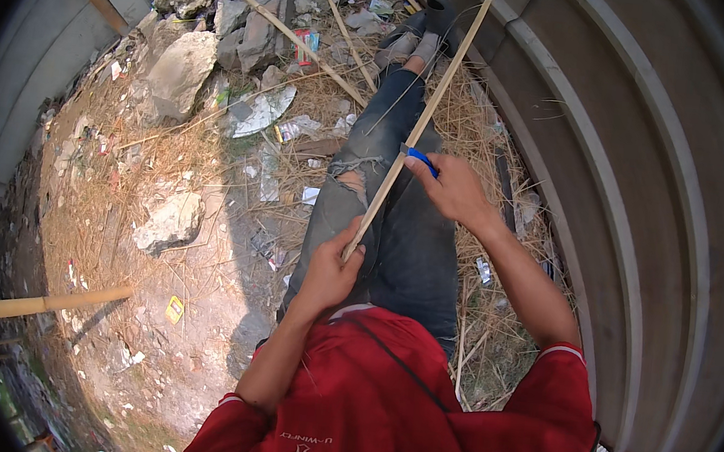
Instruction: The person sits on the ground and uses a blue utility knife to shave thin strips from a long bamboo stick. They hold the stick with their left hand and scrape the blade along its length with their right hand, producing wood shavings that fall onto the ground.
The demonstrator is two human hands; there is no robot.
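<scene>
A long, pale bamboo strip (435,101) runs slantwise over my outstretched legs, from my lap up past my feet. My left hand (333,267) is closed around its near end. Farther up, my right hand (452,187) grips a blue-handled utility knife (420,156), whose blade end lies against the strip. A thin curled sliver (397,104) shows beside the strip above the knife. Beneath it are my dark, worn jeans (417,249), torn at the left knee.
Corrugated metal sheeting (646,212) rises close on the right. Broken concrete chunks (182,70) are heaped at the far left, near two more bamboo strips (298,41). Straw and litter cover the ground. A bamboo pole (54,300) juts in from the left.
</scene>
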